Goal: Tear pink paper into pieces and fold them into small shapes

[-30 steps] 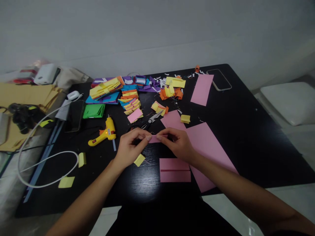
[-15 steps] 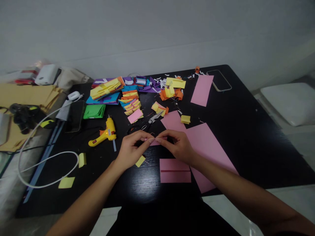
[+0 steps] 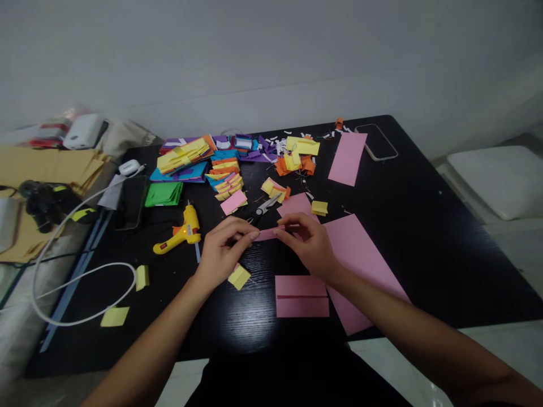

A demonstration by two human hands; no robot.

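Note:
Between my two hands a narrow folded strip of pink paper (image 3: pixel 268 234) is held just above the black table. My left hand (image 3: pixel 224 249) pinches its left end between thumb and fingers. At the other end my right hand (image 3: pixel 307 243) grips it the same way, thumb below and fingers above. Scissors (image 3: pixel 266 206) lie right behind the strip, their handles partly hidden by my left hand. A folded pink paper (image 3: pixel 302 306) with a dark slit across it rests in front of my right hand. Large pink sheets (image 3: pixel 360 265) lie under my right forearm.
A yellow glue gun (image 3: pixel 184 232) lies left of my hands. Behind are folded coloured papers (image 3: pixel 227 175), a green stack (image 3: pixel 164 194) and paper scraps (image 3: pixel 297 161). A white cable (image 3: pixel 85 265) loops at the left. A phone case (image 3: pixel 377 142) sits at the back right.
My hands have moved apart and slightly up along the pink paper, so more of the strip shows between them. More of the yellow piece beside my left hand is visible.

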